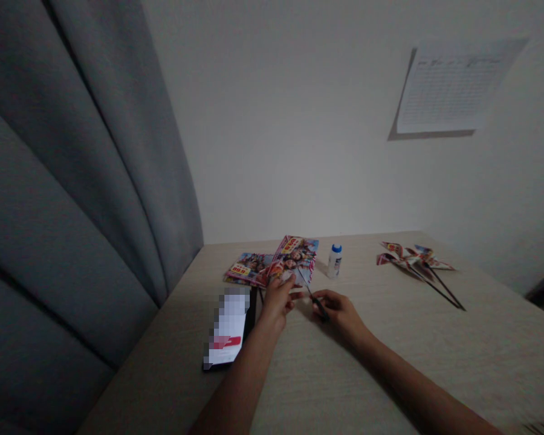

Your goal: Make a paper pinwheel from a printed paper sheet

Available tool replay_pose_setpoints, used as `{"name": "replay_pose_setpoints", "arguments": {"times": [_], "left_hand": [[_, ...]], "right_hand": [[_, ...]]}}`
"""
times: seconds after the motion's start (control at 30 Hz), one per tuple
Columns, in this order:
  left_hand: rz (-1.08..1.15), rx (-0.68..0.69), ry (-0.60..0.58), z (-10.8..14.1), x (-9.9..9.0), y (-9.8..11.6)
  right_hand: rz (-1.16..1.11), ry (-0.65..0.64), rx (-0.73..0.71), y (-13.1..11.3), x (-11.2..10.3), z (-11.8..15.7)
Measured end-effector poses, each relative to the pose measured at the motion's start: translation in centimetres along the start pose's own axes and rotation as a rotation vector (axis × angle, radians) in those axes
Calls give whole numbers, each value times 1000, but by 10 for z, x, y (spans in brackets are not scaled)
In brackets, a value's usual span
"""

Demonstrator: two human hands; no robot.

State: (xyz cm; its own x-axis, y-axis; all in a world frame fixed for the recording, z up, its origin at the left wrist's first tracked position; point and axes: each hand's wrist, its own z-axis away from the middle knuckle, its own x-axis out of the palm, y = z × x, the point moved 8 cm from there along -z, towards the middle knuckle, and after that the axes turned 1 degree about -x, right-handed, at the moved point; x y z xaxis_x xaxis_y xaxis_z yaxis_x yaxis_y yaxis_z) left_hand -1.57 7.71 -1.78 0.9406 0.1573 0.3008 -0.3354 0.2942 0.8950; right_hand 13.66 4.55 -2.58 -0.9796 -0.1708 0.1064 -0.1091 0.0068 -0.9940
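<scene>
My left hand [281, 297] is closed on the lower edge of a colourful printed leaflet [299, 251], which is raised and tilted above the table. In my right hand [338, 307] is a pair of scissors [320, 307] with dark handles. Their blades point up and away, against the leaflet's lower right edge. Whether the blades are parted is hard to make out. More printed leaflets [245, 267] lie just left of the held one. A small white glue bottle [335, 263] with a blue cap stands upright right of the leaflet.
A phone [229, 329] with a lit screen lies left of my left forearm. Two paper pinwheels [412, 260] on dark sticks rest at the right of the table [344, 386]. A grey curtain [118, 151] hangs at the left. A printed sheet [453, 87] is on the wall.
</scene>
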Motion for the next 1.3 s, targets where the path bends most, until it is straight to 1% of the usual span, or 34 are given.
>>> {"name": "replay_pose_setpoints", "arguments": {"times": [0.1,0.37,0.57,0.77,0.93,1.13,1.3], "left_hand": [[-14,1,-15,1,1,-1],[-35,-13,-8,2,2,-1],[-14,-17,-4,2,2,-1],[-13,-20,-8,3,3,0],[-18,-26,1,3,2,0],[-26,-38,1,0,2,-2],[-17,-44,8,-2,1,-4]], "right_hand": [[-14,6,-1,4,-2,-2],[-21,-13,-15,11,-5,-5],[-52,-5,-4,7,-2,-3],[-5,4,-14,0,-2,-1],[18,3,-12,0,-2,-1],[-41,13,8,0,-1,-1],[-10,7,2,-2,-1,-1]]}}
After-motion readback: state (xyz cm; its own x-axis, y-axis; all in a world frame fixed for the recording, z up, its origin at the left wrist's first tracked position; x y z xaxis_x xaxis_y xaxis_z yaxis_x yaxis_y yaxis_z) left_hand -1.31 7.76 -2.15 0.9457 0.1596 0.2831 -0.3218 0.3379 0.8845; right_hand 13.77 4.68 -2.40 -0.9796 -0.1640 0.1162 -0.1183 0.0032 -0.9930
